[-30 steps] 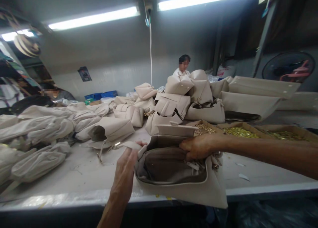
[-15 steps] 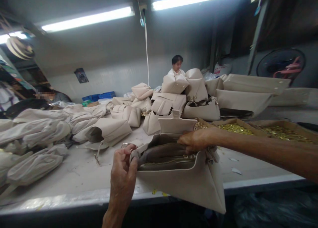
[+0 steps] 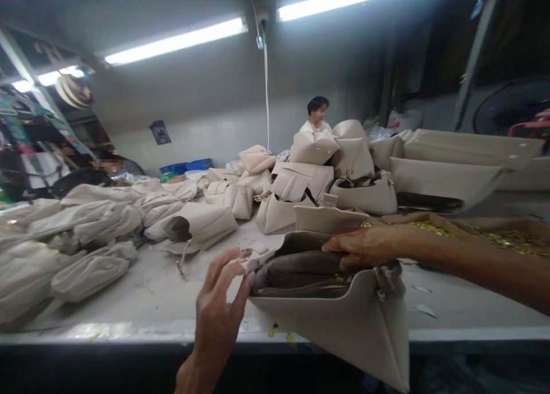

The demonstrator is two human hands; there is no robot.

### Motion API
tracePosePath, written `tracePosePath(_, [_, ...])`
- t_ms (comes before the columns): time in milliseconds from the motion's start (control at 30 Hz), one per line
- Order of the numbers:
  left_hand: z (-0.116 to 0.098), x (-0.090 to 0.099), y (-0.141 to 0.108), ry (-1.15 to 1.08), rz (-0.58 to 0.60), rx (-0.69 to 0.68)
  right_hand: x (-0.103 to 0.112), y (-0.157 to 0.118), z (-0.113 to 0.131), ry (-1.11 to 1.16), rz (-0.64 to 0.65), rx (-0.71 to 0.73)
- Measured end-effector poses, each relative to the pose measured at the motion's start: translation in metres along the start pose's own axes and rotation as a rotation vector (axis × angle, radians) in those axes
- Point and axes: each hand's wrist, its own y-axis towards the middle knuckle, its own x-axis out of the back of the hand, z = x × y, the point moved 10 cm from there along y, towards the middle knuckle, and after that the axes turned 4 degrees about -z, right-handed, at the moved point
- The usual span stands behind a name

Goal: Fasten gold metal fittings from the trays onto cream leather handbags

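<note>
the person's left hand [image 3: 219,308] is standing open, fingers spread and holding nothing, with its fingertips just beside the folded strap tab [image 3: 258,255] of an open cream faux-leather handbag [image 3: 330,319]; i cannot tell whether they are touching it. the right hand [image 3: 361,248] is curling over the bag's top rim and gripping it. the bag is hanging tilted, its pointed corner jutting past the front edge of the white worktable [image 3: 129,302], and is showing a taupe lining [image 3: 296,271] and a brass zip [image 3: 301,291]. cardboard trays of gold-coloured metal fittings [image 3: 511,239] are sitting beyond the right hand, a heap of cream handbags [image 3: 301,182] is rising behind, and white-wrapped bags [image 3: 86,268] are lying to the left.
</note>
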Motion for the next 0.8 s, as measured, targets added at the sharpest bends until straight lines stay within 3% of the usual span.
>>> tracePosePath(133, [-0.023,0.001,0.007,0.025,0.004,-0.187,0.001,-0.001,0.002,0.044,0.004,-0.028])
tracePosePath(233, [-0.033,-0.006,0.011,0.057,0.082,-0.281,0.003,-0.001,0.001,0.112,-0.055,0.004])
tracePosePath(367, [-0.033,-0.019,0.013,0.178,0.217,-0.316,0.036,0.003,-0.001,0.174,-0.405,0.109])
tracePosePath(433, [-0.032,-0.023,0.014,0.217,0.223,-0.312,0.048,0.009,0.004,0.193,-0.530,0.151])
tracePosePath(500, [-0.026,-0.028,0.014,0.247,0.236,-0.257,0.050,0.021,0.017,0.155,-0.557,0.160])
tracePosePath(700, [0.007,-0.037,0.008,0.141,0.375,0.083,0.026,0.058,0.063,0.027,-0.410,0.176])
tracePosePath(800, [-0.003,-0.031,0.014,0.145,0.347,-0.001,0.030,0.065,0.073,-0.017,-0.447,0.234])
